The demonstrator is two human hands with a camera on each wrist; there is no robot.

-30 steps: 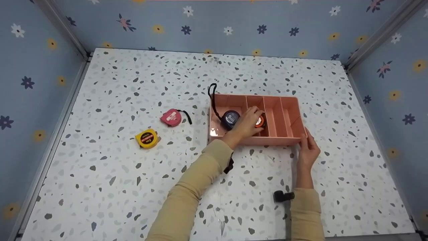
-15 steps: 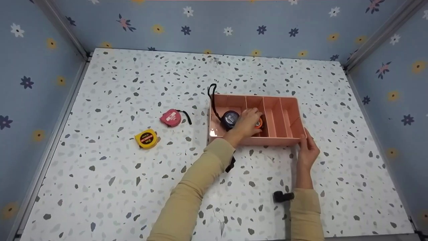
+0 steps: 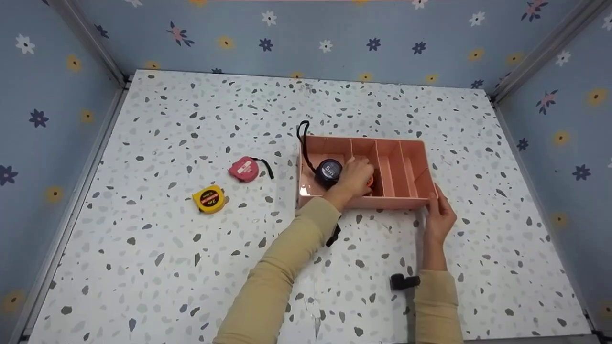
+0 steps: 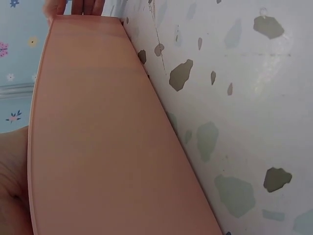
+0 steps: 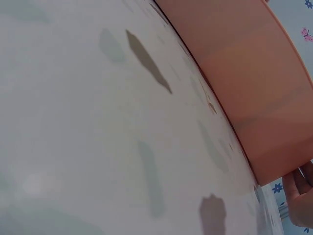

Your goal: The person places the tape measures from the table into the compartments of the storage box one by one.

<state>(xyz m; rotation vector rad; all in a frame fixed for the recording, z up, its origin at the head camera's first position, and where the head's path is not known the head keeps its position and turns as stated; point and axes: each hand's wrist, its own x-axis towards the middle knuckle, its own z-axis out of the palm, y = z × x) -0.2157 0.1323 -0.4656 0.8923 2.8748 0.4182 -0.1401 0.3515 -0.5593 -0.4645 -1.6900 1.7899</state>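
In the head view my left hand [image 3: 355, 177] reaches down into the second compartment from the left of a pink divided box [image 3: 368, 202]. Its fingers are curled round an orange and black tape measure [image 3: 370, 182], mostly hidden under the hand. A dark tape measure [image 3: 329, 171] marked 5m lies in the wide left compartment, its black strap looped over the box's far rim. My right hand [image 3: 439, 215] grips the box's near right corner, thumb against the front wall. In the left wrist view the box's long front wall [image 4: 98, 127] hides most of the left hand [image 4: 13, 186].
On the speckled table [image 3: 191, 286], left of the box, lie a pink tape measure [image 3: 244, 169] with a black strap and a yellow tape measure [image 3: 209, 199]. Flowered panels [image 3: 306, 38] enclose the table at the back and sides.
My left hand has shifted slightly nearer the box's front wall, and less of the orange and black tape measure shows. My right hand keeps its grip on the corner.
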